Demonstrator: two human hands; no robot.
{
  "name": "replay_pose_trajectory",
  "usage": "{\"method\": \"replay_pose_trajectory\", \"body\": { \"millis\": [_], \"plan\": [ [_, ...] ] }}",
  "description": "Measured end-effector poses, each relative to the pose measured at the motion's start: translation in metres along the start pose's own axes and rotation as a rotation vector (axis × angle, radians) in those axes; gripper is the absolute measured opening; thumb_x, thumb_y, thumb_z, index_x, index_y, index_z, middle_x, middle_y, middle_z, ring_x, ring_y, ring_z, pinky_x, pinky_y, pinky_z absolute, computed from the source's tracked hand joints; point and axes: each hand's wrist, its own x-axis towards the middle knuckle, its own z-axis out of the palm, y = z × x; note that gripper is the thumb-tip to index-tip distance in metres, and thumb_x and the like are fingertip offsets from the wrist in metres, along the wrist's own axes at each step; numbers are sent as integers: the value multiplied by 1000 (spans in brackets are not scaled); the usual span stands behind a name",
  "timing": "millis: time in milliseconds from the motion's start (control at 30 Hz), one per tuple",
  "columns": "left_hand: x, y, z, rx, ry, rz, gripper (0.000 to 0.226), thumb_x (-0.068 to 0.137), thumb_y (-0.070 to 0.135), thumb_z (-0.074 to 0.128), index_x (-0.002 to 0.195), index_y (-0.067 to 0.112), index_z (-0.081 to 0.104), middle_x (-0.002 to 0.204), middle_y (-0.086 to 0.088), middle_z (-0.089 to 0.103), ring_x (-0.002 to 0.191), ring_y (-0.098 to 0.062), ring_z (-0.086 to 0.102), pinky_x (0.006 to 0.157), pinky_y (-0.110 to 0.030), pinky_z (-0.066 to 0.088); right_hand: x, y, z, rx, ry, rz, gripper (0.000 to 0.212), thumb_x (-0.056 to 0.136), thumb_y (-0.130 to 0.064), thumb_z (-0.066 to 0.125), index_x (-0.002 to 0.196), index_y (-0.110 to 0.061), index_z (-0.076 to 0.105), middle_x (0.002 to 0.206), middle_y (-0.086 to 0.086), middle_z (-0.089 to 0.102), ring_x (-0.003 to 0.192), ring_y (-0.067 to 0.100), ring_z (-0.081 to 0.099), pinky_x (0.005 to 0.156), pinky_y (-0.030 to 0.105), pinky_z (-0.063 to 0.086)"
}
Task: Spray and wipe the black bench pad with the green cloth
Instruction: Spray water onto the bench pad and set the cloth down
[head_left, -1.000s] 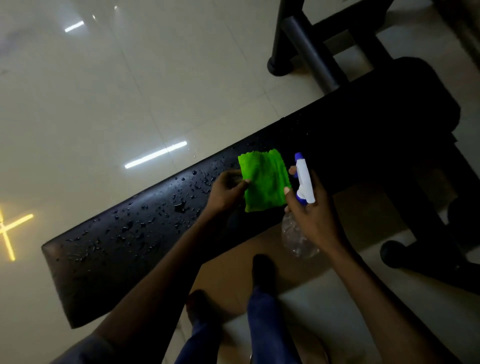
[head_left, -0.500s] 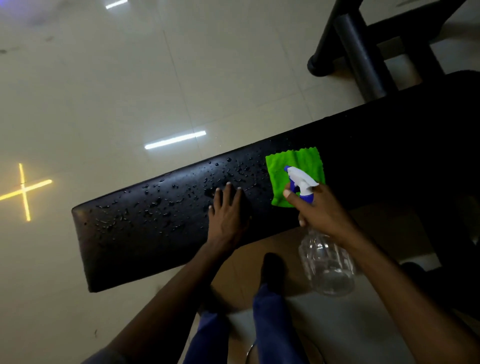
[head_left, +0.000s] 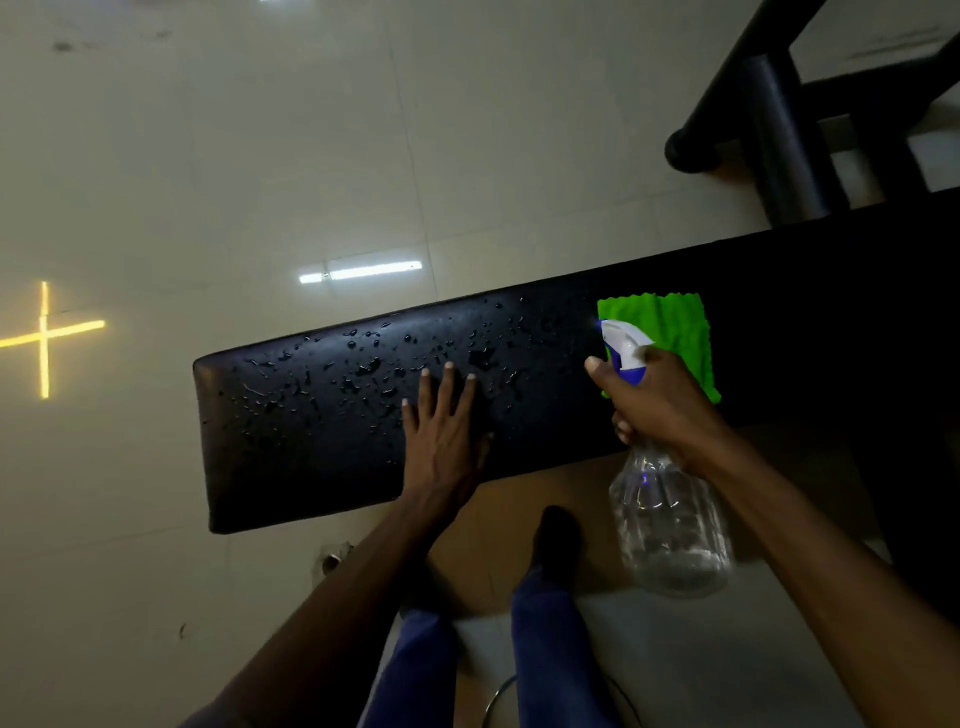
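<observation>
The black bench pad (head_left: 311, 441) stretches from lower left to upper right, its left half dotted with water droplets. My left hand (head_left: 444, 431) lies flat on the pad, fingers spread, holding nothing. The green cloth (head_left: 670, 325) rests on the pad to the right of it, partly hidden by my right hand (head_left: 657, 410). That hand grips the neck of a clear spray bottle (head_left: 670, 525) with a white and blue trigger head, whose nozzle points left over the wet pad.
Glossy tiled floor (head_left: 260, 156) surrounds the bench, with light reflections on it. A black metal frame (head_left: 769, 130) stands at the upper right. My blue-trousered legs and a dark foot (head_left: 556, 535) are just below the pad's near edge.
My left hand let go of the green cloth, which now lies on the pad, and moved left to rest flat. My right hand tilted the bottle so its nozzle points left.
</observation>
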Motion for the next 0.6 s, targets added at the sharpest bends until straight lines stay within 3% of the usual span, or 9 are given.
{"method": "replay_pose_trajectory", "body": {
  "millis": [133, 267, 300, 367, 433, 533, 600],
  "plan": [
    [-14, -39, -5, -21, 35, -89, 84, 98, 51, 52, 162, 23, 4, 170, -6, -11, 154, -34, -18, 121, -59, -6, -8, -4, 21, -40, -19, -9, 42, 99, -44, 69, 120, -9, 58, 86, 22, 76, 36, 13, 54, 51, 32, 49],
    [-30, -79, -13, -30, 55, -134, 83, 98, 53, 51, 162, 24, 6, 170, -6, -10, 154, -34, -17, 122, -62, -1, -22, -15, 54, -42, -25, -3, 41, 100, -40, 68, 126, -12, 51, 52, 6, 61, 38, 16, 51, 52, 34, 48],
    [-34, -90, -15, -30, 61, -145, 83, 98, 53, 50, 162, 23, 6, 170, -6, -9, 154, -35, -16, 122, -62, 0, -26, -20, 64, -55, -28, -11, 46, 100, -41, 68, 130, -10, 52, 52, 3, 62, 38, 14, 52, 51, 32, 48],
    [-42, -112, -19, -39, 76, -173, 82, 98, 54, 50, 162, 23, 7, 170, -6, -7, 154, -35, -14, 123, -64, 4, -36, -31, 84, -106, -65, -30, 51, 101, -44, 66, 134, -8, 53, 73, 9, 74, 38, 9, 56, 49, 29, 48],
    [-51, -134, -22, -46, 91, -210, 83, 98, 56, 50, 162, 24, 7, 170, -6, -7, 155, -35, -13, 122, -64, 7, -45, -43, 104, -133, -116, -37, 45, 102, -42, 65, 131, -9, 54, 80, 11, 76, 38, 6, 58, 46, 24, 48],
    [-65, -166, -25, -77, 94, -281, 84, 97, 57, 50, 162, 24, 8, 170, -7, -6, 155, -35, -11, 122, -65, 9, -59, -57, 138, -137, -160, -52, 30, 102, -40, 66, 105, -12, 57, 59, 3, 61, 38, 7, 54, 47, 26, 49],
    [-73, -184, -26, -95, 62, -295, 85, 97, 56, 50, 162, 25, 6, 170, -6, -9, 155, -35, -11, 121, -66, 12, -67, -65, 160, -150, -199, -66, 23, 102, -40, 66, 98, -20, 55, 61, 2, 61, 39, 6, 54, 46, 25, 50]
  ]
}}
